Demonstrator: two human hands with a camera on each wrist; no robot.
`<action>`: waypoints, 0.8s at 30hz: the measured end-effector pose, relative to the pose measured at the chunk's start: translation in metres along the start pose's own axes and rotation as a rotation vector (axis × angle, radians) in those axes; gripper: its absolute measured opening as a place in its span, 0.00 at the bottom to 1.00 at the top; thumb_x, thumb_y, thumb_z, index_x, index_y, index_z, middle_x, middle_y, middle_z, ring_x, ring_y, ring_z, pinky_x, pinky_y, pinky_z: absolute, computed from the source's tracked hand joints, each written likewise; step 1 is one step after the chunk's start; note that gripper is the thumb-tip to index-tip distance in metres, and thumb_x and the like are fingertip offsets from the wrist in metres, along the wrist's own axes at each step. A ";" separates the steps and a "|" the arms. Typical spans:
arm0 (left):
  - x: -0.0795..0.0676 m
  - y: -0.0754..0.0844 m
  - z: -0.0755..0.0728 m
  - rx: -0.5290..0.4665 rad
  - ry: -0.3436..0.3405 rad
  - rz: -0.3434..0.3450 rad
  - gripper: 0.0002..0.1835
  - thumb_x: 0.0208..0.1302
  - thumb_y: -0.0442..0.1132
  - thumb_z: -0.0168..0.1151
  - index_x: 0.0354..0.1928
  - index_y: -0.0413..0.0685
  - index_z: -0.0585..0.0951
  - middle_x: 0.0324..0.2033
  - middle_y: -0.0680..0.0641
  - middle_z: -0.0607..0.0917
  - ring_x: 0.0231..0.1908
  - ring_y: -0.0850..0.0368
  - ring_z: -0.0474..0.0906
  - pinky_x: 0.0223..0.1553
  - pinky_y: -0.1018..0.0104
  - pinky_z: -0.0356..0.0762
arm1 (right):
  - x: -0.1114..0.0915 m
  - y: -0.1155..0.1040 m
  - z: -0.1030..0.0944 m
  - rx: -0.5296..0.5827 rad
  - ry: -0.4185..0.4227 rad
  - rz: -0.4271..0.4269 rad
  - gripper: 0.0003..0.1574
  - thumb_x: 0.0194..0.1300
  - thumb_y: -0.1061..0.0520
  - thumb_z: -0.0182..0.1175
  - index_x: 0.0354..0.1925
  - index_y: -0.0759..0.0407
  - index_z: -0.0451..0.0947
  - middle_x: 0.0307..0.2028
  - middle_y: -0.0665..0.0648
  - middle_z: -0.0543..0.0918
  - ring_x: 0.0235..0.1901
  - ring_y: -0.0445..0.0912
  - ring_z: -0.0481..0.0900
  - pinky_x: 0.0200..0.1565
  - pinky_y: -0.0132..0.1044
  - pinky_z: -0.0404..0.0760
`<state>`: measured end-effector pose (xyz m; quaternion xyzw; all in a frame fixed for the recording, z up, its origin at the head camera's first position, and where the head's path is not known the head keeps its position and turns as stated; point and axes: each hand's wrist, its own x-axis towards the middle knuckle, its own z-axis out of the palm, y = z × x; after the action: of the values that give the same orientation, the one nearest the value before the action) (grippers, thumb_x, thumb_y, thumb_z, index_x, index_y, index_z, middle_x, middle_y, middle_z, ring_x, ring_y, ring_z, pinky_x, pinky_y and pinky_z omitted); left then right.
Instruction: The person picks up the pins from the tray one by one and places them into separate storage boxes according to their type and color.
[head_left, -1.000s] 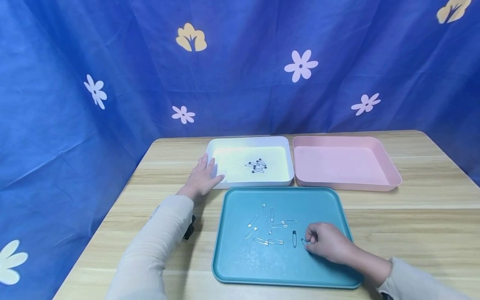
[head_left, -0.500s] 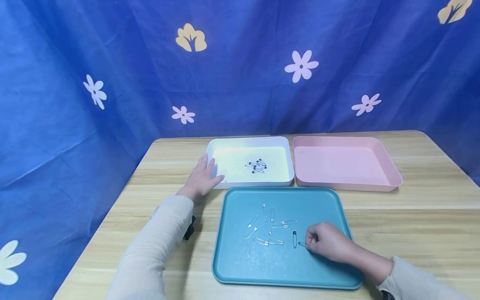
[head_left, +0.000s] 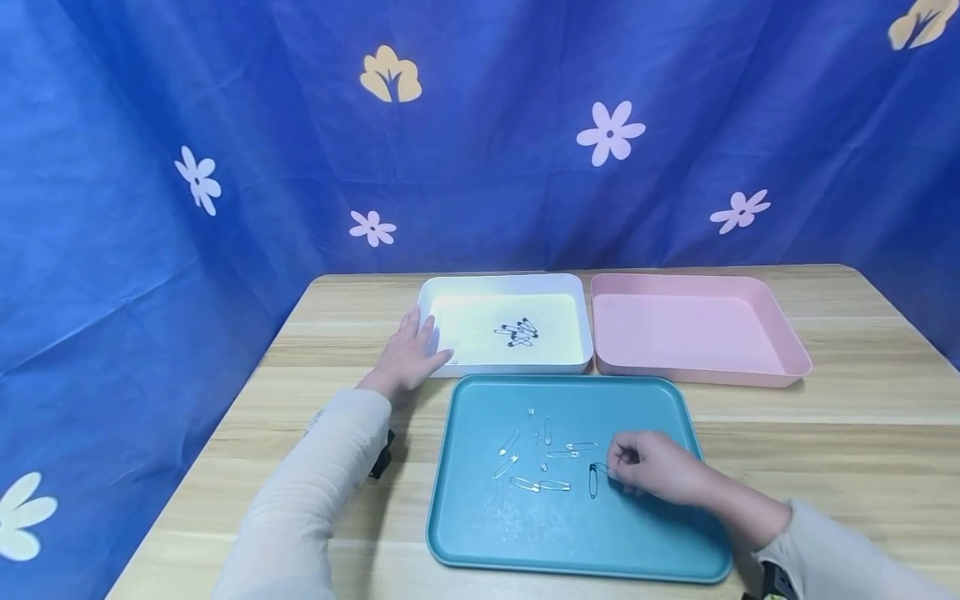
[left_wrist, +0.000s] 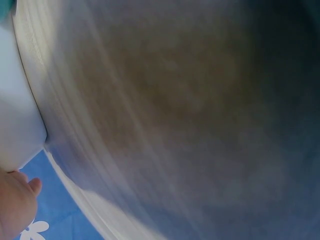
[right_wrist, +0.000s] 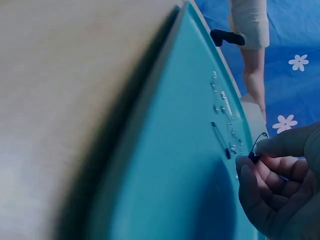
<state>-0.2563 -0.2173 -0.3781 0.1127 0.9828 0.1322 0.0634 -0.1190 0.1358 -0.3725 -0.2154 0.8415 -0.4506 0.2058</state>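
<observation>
My right hand (head_left: pixel 656 467) pinches a black-headed safety pin (right_wrist: pixel 254 158) between thumb and fingertips, over the right half of the teal tray (head_left: pixel 510 537). Another black safety pin (head_left: pixel 593 483) lies on the tray just left of those fingers. Several silver safety pins (head_left: pixel 555 486) are scattered across the tray's middle. With fingers spread and fairly straight, my left hand (head_left: pixel 405 358) rests at the left rim of the white tray (head_left: pixel 465 368). A small cluster of black-headed safety pins (head_left: pixel 517 332) lies inside that tray. Only part of the left hand (left_wrist: pixel 17 205) shows in the left wrist view.
A pink tray (head_left: pixel 682 325) stands right of the white one, behind the teal tray. All three sit on a wood-grain table (head_left: pixel 840 467). A blue flowered curtain (head_left: pixel 480 167) hangs behind and along the left.
My right hand has moved slightly away from me, and the pinched pin has turned and come near the other black pin's head. My left hand stays in place.
</observation>
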 end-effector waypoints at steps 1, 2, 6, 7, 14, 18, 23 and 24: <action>0.000 0.000 0.000 -0.001 0.001 0.001 0.42 0.59 0.61 0.39 0.65 0.39 0.44 0.64 0.38 0.33 0.62 0.43 0.28 0.58 0.47 0.39 | 0.002 -0.001 -0.001 0.004 -0.001 -0.005 0.04 0.55 0.65 0.52 0.25 0.62 0.71 0.20 0.54 0.74 0.20 0.45 0.73 0.21 0.36 0.75; 0.001 0.000 0.000 -0.001 0.000 0.000 0.42 0.59 0.61 0.39 0.65 0.39 0.44 0.64 0.38 0.33 0.62 0.43 0.28 0.58 0.47 0.39 | 0.003 -0.003 -0.003 0.009 -0.003 -0.012 0.04 0.56 0.65 0.52 0.25 0.62 0.71 0.21 0.54 0.74 0.21 0.45 0.73 0.22 0.36 0.75; 0.000 0.002 -0.002 -0.004 0.001 0.003 0.42 0.59 0.61 0.39 0.65 0.39 0.45 0.64 0.38 0.33 0.62 0.44 0.28 0.58 0.46 0.39 | 0.011 -0.009 -0.009 0.003 -0.002 -0.054 0.04 0.56 0.64 0.53 0.26 0.63 0.72 0.21 0.53 0.74 0.21 0.44 0.73 0.23 0.35 0.75; 0.000 0.002 -0.002 -0.004 0.003 0.003 0.42 0.59 0.61 0.39 0.65 0.39 0.45 0.64 0.38 0.34 0.62 0.44 0.28 0.58 0.47 0.39 | 0.013 -0.011 -0.010 0.004 0.001 -0.058 0.03 0.56 0.64 0.54 0.26 0.63 0.73 0.21 0.53 0.74 0.21 0.44 0.73 0.23 0.35 0.75; 0.000 0.002 -0.002 0.015 0.005 0.002 0.42 0.59 0.61 0.39 0.65 0.37 0.45 0.64 0.37 0.34 0.62 0.42 0.30 0.58 0.46 0.40 | 0.035 -0.022 -0.019 0.021 0.051 -0.076 0.04 0.55 0.63 0.56 0.29 0.64 0.75 0.21 0.52 0.74 0.23 0.46 0.72 0.25 0.34 0.73; 0.000 0.001 -0.001 0.018 0.013 -0.002 0.42 0.59 0.61 0.39 0.65 0.37 0.46 0.64 0.36 0.35 0.62 0.42 0.30 0.58 0.47 0.40 | 0.050 -0.027 -0.022 0.087 0.090 -0.089 0.03 0.54 0.64 0.56 0.30 0.65 0.75 0.22 0.53 0.74 0.24 0.46 0.71 0.27 0.38 0.74; -0.001 0.001 0.000 0.004 0.013 -0.002 0.42 0.59 0.60 0.40 0.65 0.38 0.45 0.64 0.37 0.34 0.62 0.43 0.30 0.58 0.46 0.39 | 0.066 -0.031 -0.025 0.133 0.111 -0.067 0.05 0.55 0.65 0.56 0.31 0.66 0.75 0.23 0.54 0.74 0.25 0.46 0.70 0.30 0.42 0.74; -0.001 0.001 0.000 0.001 0.015 0.000 0.42 0.59 0.60 0.40 0.65 0.37 0.45 0.64 0.37 0.34 0.62 0.43 0.30 0.58 0.46 0.39 | 0.069 -0.031 -0.026 0.140 0.119 -0.059 0.06 0.54 0.64 0.56 0.32 0.67 0.76 0.23 0.54 0.74 0.25 0.46 0.71 0.30 0.43 0.74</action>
<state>-0.2552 -0.2161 -0.3780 0.1117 0.9833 0.1324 0.0557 -0.1843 0.0996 -0.3432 -0.1982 0.8119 -0.5263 0.1568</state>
